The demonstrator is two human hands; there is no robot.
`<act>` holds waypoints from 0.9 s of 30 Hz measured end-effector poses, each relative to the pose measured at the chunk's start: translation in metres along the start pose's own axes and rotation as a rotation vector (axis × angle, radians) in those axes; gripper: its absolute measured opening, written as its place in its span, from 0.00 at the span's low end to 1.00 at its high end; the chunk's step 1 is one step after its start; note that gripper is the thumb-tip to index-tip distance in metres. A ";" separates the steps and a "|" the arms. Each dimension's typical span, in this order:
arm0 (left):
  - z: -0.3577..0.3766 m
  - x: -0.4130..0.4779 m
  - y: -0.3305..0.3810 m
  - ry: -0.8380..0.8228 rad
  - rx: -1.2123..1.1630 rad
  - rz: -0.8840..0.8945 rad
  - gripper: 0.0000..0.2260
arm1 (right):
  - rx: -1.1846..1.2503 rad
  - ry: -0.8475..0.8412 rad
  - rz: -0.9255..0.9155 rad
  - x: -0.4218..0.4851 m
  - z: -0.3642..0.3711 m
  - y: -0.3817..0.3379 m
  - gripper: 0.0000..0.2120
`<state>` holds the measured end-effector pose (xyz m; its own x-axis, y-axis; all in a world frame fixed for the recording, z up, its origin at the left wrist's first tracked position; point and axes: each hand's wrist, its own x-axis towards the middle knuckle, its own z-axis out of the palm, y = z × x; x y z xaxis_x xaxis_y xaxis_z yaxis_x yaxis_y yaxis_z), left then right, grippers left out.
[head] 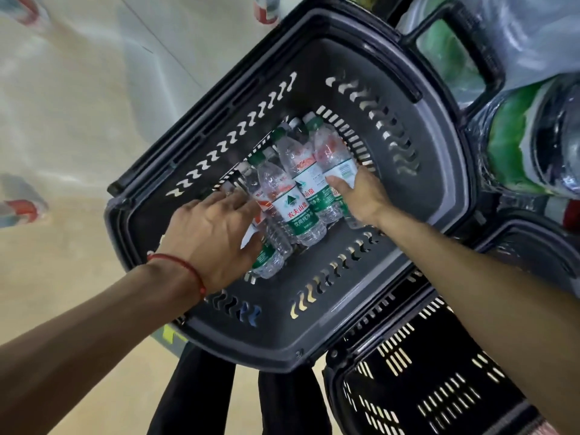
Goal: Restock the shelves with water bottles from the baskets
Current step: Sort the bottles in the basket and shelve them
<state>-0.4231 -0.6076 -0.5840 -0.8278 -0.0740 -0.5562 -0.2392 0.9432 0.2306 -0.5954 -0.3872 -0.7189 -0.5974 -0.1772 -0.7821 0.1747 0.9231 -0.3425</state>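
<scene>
Reached into basket [439, 152] with both arms. Spread left grip [207, 233] flat-fingered over water bottles [295, 208] at basket's left wall, clamped on nothing. Wrapped right grip [361, 199] round rightmost bottle [332, 155] near right wall. Counted about six lying on basket floor; judged restocking far from done.

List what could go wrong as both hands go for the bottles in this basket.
The bottles lie piled across one another; pulling one out may send others rolling.
The left hand lies spread over several bottles, not round one, so a lift could slip.
The right hand works close to the basket wall, where a bottle might catch.
</scene>
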 end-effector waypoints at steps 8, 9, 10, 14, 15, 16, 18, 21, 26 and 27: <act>-0.007 -0.023 -0.012 -0.009 -0.037 -0.055 0.17 | 0.148 -0.032 -0.065 -0.108 -0.014 -0.027 0.43; -0.006 -0.024 -0.013 -0.015 -0.038 -0.064 0.17 | 0.158 -0.017 -0.052 -0.114 -0.016 -0.030 0.46; -0.006 -0.024 -0.014 -0.035 -0.041 -0.082 0.17 | 0.185 -0.006 -0.049 -0.120 -0.016 -0.031 0.51; 0.010 -0.017 -0.016 -0.186 -0.176 -0.239 0.18 | 0.155 -0.025 -0.053 -0.131 -0.015 -0.036 0.64; 0.019 -0.013 -0.017 -0.232 -0.225 -0.300 0.18 | 0.154 -0.020 -0.043 -0.132 -0.012 -0.037 0.63; 0.032 -0.008 -0.018 -0.273 -0.292 -0.366 0.18 | 0.154 -0.007 -0.040 -0.132 -0.009 -0.037 0.62; 0.059 0.003 -0.017 -0.319 -0.498 -0.535 0.21 | 0.181 -0.001 -0.061 -0.128 0.000 -0.037 0.59; 0.099 0.026 -0.015 -0.309 -0.899 -0.853 0.29 | 0.214 -0.001 -0.080 -0.116 0.010 -0.033 0.42; 0.154 0.062 -0.001 -0.164 -1.334 -1.132 0.48 | 0.207 0.007 -0.089 -0.094 0.024 -0.024 0.52; 0.162 0.067 0.002 -0.138 -1.345 -1.154 0.47 | 0.223 0.005 -0.084 -0.090 0.027 -0.022 0.52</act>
<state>-0.3966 -0.5583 -0.7505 0.0732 -0.3524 -0.9330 -0.8821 -0.4595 0.1043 -0.5242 -0.4013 -0.6552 -0.6210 -0.2482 -0.7434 0.2920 0.8069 -0.5134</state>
